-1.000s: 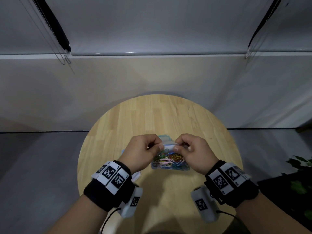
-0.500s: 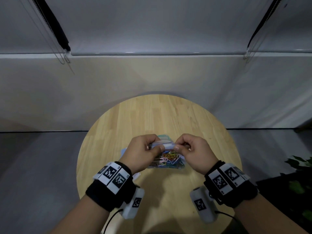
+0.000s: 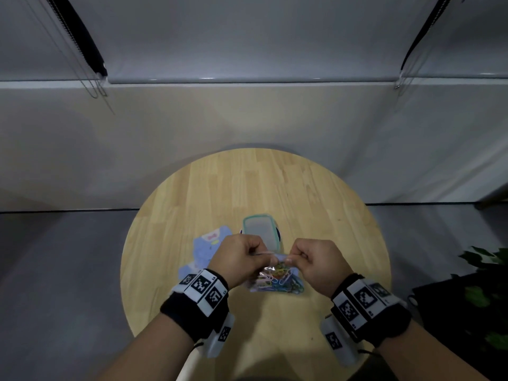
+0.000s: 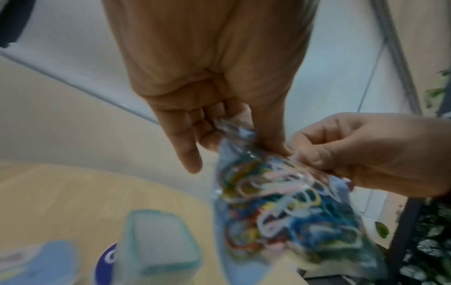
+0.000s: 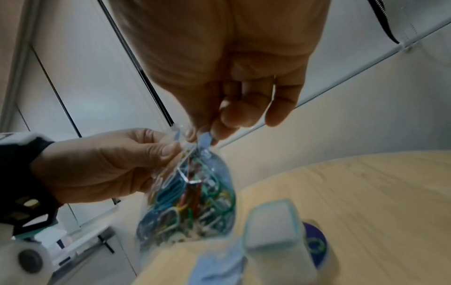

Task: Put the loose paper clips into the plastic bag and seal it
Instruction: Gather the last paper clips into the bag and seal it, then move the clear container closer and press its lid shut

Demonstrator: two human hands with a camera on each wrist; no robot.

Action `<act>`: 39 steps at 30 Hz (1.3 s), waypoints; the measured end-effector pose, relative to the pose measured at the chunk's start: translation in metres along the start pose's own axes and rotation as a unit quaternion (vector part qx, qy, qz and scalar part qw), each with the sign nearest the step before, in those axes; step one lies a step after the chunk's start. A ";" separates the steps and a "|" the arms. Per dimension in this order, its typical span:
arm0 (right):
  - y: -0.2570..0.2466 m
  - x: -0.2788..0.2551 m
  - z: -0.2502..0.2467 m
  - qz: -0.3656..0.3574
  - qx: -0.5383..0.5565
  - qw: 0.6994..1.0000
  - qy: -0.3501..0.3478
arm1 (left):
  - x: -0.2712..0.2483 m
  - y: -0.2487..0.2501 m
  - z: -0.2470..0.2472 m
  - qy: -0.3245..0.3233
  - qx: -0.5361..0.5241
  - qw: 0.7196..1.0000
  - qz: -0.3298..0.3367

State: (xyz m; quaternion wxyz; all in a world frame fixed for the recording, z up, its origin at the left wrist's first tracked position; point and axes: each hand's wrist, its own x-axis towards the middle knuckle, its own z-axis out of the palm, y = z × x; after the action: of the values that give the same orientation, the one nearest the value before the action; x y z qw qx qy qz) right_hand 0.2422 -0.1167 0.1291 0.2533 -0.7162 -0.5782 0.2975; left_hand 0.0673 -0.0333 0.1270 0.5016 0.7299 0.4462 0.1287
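Round wooden counter (image 3: 316,193) below, both hands up: left hand (image 3: 239,261) and right hand (image 3: 319,264) pinch the bag (image 3: 277,280) top, clips (image 4: 280,202) inside, lifted off the wood. Risk: an unpressed stretch of seal lets clips spill.

The clear plastic bag (image 3: 276,280) hung upright above the table, its top edge pinched from both sides; its mouth lay at twelve o'clock, its bulging bottom at six. Coloured paper clips (image 4: 280,208) filled it; blue, green, yellow, pink, red, tangled together.
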 end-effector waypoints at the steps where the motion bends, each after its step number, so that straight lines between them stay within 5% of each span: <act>1: 0.008 -0.004 0.005 0.006 -0.009 1.000 0.003 | 0.002 -0.008 0.002 -0.006 0.018 1.000 -0.009; 6: 0.040 -0.020 0.023 0.043 0.024 0.998 -0.028 | 0.004 -0.032 0.009 -0.108 0.138 0.984 0.007; 16: 0.083 -0.003 0.054 0.213 0.124 0.969 0.000 | 0.034 -0.063 0.034 -0.012 0.156 0.987 -0.022; 21: 0.139 -0.006 0.069 0.377 0.193 0.903 0.075 | 0.064 -0.091 0.036 0.076 0.154 0.978 -0.117; 25: 0.156 -0.010 0.080 0.449 0.231 0.861 0.053 | 0.089 -0.101 0.043 0.100 0.039 0.967 -0.231; 30: 0.139 -0.007 0.068 0.405 0.047 0.911 0.061 | 0.097 -0.109 0.051 0.072 -0.030 0.959 -0.272; 34: 0.105 0.010 0.060 0.298 0.072 0.949 0.079 | 0.079 -0.114 0.053 0.028 -0.064 0.955 -0.287; 39: 0.086 0.038 0.093 0.279 0.168 0.943 -0.069 | 0.021 -0.132 0.059 -0.042 -0.109 0.941 -0.318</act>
State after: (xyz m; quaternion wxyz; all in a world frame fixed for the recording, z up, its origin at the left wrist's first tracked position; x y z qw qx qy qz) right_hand 0.2393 -0.0948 -0.0017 0.2365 -0.7736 -0.3128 0.4978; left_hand 0.0481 -0.0406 -0.0177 0.6114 0.4952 0.6169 -0.0202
